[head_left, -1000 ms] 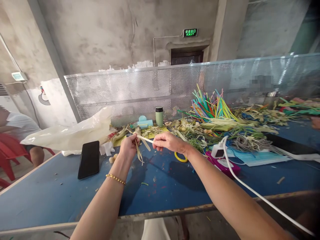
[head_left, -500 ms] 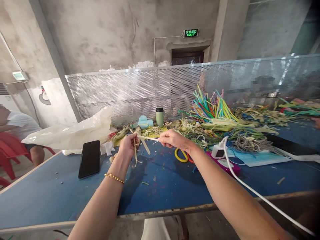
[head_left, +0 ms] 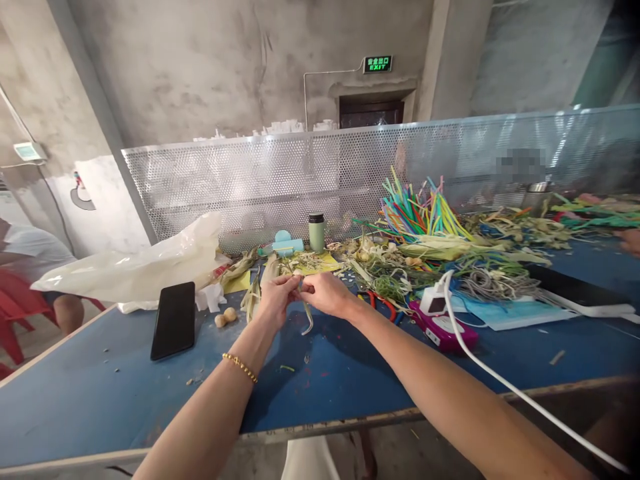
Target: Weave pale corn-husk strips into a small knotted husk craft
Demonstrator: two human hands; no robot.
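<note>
Both forearms stretch in from the near edge, wrists angled inward, and the left hand (head_left: 277,298) meets the right hand (head_left: 326,293) over the blue, scrap-flecked tabletop (head_left: 345,383)! Fingers on both sides are narrowed to a pinch on a thin, pale dried-leaf strip (head_left: 309,321), its loose end curling just below them. Ahead, a tangled heap of dry, straw-coloured leaves (head_left: 370,257) crowds the far side; a black rectangular phone (head_left: 173,321) flanks the left, a glossy purple box (head_left: 443,330) the right. Open room runs nearside, toward the pale wooden edge.
</note>
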